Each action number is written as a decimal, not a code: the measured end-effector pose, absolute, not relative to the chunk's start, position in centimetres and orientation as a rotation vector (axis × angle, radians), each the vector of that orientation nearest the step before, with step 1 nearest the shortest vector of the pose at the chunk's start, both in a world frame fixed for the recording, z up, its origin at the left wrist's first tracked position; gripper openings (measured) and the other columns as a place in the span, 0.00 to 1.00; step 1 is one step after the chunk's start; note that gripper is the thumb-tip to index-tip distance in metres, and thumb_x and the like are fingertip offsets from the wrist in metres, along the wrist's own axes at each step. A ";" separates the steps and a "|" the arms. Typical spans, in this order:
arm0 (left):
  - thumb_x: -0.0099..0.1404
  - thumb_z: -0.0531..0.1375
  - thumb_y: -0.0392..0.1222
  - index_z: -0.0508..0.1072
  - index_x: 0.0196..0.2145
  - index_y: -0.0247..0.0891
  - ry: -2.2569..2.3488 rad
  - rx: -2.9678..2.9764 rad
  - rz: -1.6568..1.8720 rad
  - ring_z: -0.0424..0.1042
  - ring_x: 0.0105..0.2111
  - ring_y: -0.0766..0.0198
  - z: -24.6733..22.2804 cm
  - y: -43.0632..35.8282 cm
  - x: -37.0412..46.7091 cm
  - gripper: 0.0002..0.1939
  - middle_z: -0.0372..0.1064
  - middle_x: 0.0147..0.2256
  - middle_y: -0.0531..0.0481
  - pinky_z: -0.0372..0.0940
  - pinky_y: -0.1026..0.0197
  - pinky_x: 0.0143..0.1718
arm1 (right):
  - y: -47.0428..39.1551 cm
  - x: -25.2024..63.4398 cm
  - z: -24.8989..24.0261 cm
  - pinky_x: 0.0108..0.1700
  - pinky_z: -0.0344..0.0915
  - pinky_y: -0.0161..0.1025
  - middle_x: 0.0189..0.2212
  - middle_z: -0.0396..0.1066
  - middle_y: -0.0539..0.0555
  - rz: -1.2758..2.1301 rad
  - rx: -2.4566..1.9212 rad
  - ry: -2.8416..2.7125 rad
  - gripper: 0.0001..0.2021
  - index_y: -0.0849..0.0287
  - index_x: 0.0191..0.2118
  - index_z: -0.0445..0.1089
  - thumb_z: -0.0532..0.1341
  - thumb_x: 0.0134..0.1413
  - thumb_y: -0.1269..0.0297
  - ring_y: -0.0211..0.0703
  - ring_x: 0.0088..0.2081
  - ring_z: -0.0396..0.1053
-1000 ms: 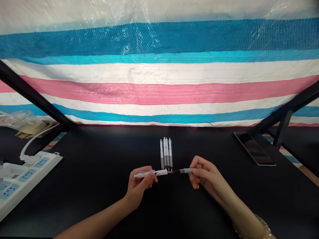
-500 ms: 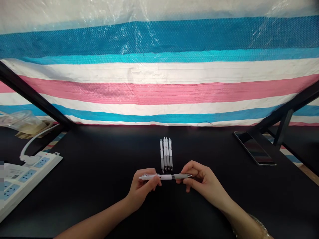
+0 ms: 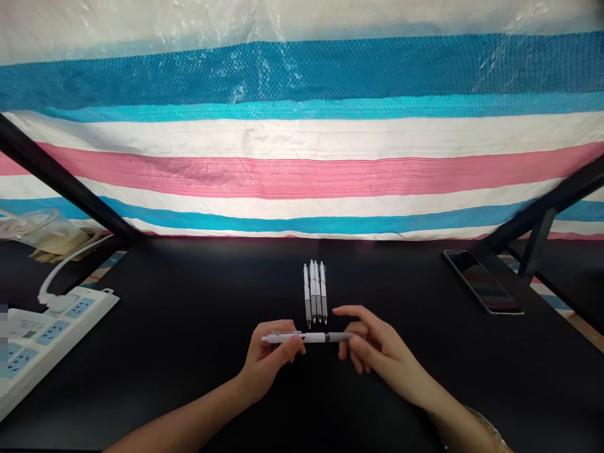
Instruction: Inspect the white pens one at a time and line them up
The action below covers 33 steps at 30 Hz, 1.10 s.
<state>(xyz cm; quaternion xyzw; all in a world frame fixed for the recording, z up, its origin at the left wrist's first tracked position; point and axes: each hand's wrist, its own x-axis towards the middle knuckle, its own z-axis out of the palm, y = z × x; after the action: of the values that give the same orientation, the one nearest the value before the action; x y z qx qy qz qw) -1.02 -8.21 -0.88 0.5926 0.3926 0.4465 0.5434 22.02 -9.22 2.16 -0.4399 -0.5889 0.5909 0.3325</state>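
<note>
Between my hands a white and grey pen (image 3: 314, 338) lies level, its clip end to the left and its grey grip to the right. My left hand (image 3: 270, 352) pinches the white barrel between thumb and fingers. At the grey end, the thumb and bent fingers of my right hand (image 3: 384, 355) close around the tip, which they hide; its index finger is raised and stretched toward the left. Just beyond the held pen, several similar white pens (image 3: 315, 292) lie side by side on the black table (image 3: 212, 302), tips toward me.
A phone (image 3: 484, 282) lies on the right side of the table. On the left sits a white power strip (image 3: 56, 340) with a plug and cable in it. Black frame bars (image 3: 66, 176) slant up at both sides, before a striped plastic sheet (image 3: 302, 176).
My right index finger has lifted off the pen and straightened to the left, while the other fingers shifted around the tip. My left hand and the pen are almost unmoved.
</note>
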 end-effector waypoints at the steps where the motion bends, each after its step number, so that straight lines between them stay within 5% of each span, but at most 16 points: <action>1: 0.64 0.58 0.48 0.74 0.23 0.34 0.937 1.410 1.061 0.58 0.18 0.70 -0.8 -8.2 -1.0 0.17 0.62 0.18 0.52 0.52 0.66 0.19 | -9.2 22.0 2.3 0.20 0.57 0.28 0.28 0.72 0.50 1.585 -1.132 -1.492 0.14 0.58 0.44 0.62 0.59 0.58 0.54 0.32 0.22 0.64; 4: 0.64 0.58 0.47 0.74 0.22 0.34 0.951 1.396 1.033 0.58 0.18 0.70 -0.6 -8.1 -0.9 0.18 0.62 0.18 0.52 0.51 0.66 0.19 | -9.0 21.9 2.4 0.15 0.53 0.27 0.29 0.72 0.52 1.649 -1.175 -1.410 0.14 0.58 0.36 0.60 0.62 0.53 0.54 0.36 0.23 0.68; 8: 0.64 0.58 0.48 0.74 0.22 0.34 0.952 1.377 1.014 0.57 0.17 0.70 -0.7 -8.3 -0.9 0.18 0.61 0.18 0.52 0.50 0.66 0.19 | -8.9 22.1 1.9 0.17 0.54 0.28 0.18 0.69 0.50 1.577 -1.240 -1.498 0.17 0.61 0.30 0.65 0.54 0.60 0.51 0.32 0.16 0.64; 13: 0.64 0.58 0.47 0.74 0.22 0.34 0.944 1.414 1.037 0.58 0.18 0.70 -0.7 -8.3 -0.8 0.18 0.61 0.18 0.52 0.50 0.66 0.19 | -8.9 22.1 2.2 0.23 0.60 0.29 0.32 0.75 0.52 1.611 -1.120 -1.513 0.13 0.58 0.45 0.61 0.59 0.59 0.58 0.33 0.21 0.70; 18: 0.64 0.58 0.47 0.74 0.23 0.34 0.941 1.380 1.039 0.58 0.17 0.71 -0.7 -8.4 -0.9 0.17 0.60 0.18 0.53 0.51 0.66 0.19 | -8.8 22.2 2.1 0.21 0.58 0.29 0.23 0.73 0.52 1.560 -1.178 -1.579 0.15 0.61 0.30 0.65 0.54 0.62 0.55 0.36 0.21 0.71; 23: 0.65 0.58 0.46 0.74 0.22 0.34 0.932 1.410 1.045 0.58 0.18 0.70 -0.7 -8.5 -0.9 0.18 0.61 0.18 0.52 0.52 0.66 0.19 | -8.8 22.3 1.8 0.20 0.59 0.30 0.32 0.75 0.54 1.622 -1.127 -1.531 0.13 0.59 0.42 0.64 0.58 0.58 0.55 0.37 0.23 0.72; 29: 0.64 0.58 0.48 0.74 0.22 0.34 0.949 1.367 1.052 0.58 0.17 0.70 -1.0 -8.4 -0.9 0.18 0.62 0.18 0.52 0.51 0.66 0.18 | -8.9 22.2 2.2 0.27 0.61 0.31 0.23 0.71 0.51 1.371 -1.217 -1.733 0.13 0.59 0.31 0.67 0.54 0.62 0.57 0.36 0.26 0.70; 33: 0.64 0.58 0.48 0.75 0.23 0.34 0.945 1.352 1.055 0.58 0.17 0.71 -1.2 -8.5 -1.0 0.18 0.62 0.18 0.52 0.51 0.66 0.17 | -9.0 22.2 2.4 0.29 0.60 0.31 0.25 0.71 0.49 1.329 -1.224 -1.828 0.09 0.59 0.36 0.68 0.55 0.62 0.59 0.35 0.26 0.69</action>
<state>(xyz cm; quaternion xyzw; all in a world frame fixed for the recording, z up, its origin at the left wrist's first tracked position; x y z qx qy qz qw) -1.01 -8.46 -1.19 0.5732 0.4005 0.4473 0.5576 22.22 -8.99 2.45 -0.4569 -0.6823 0.4962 0.2820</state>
